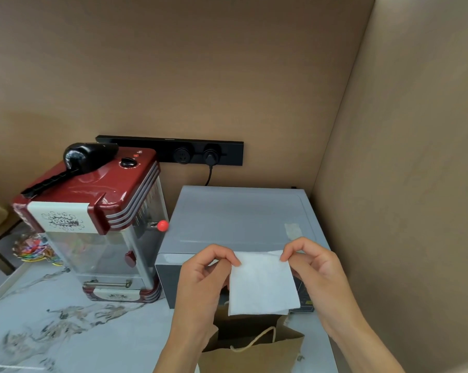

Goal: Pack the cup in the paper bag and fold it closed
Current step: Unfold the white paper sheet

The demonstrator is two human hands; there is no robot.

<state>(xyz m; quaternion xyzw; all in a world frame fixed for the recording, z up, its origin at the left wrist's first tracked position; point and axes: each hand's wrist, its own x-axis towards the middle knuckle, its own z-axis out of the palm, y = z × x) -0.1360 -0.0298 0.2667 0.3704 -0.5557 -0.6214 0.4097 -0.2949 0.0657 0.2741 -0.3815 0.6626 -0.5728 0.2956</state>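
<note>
Both hands hold a white folded napkin (262,285) by its top corners, just above the open mouth of a brown paper bag (254,354). My left hand (203,281) pinches the napkin's upper left corner. My right hand (316,275) pinches the upper right corner. The bag stands on the marble counter at the bottom of the view, with a twisted paper handle (257,340) showing at its rim. The bag's inside is dark, and no cup is visible.
A red popcorn machine (98,219) stands on the marble counter (65,319) to the left. A grey oven (238,219) sits behind the bag, close to the right wall. A black socket strip (179,152) with a plugged cable runs along the back wall.
</note>
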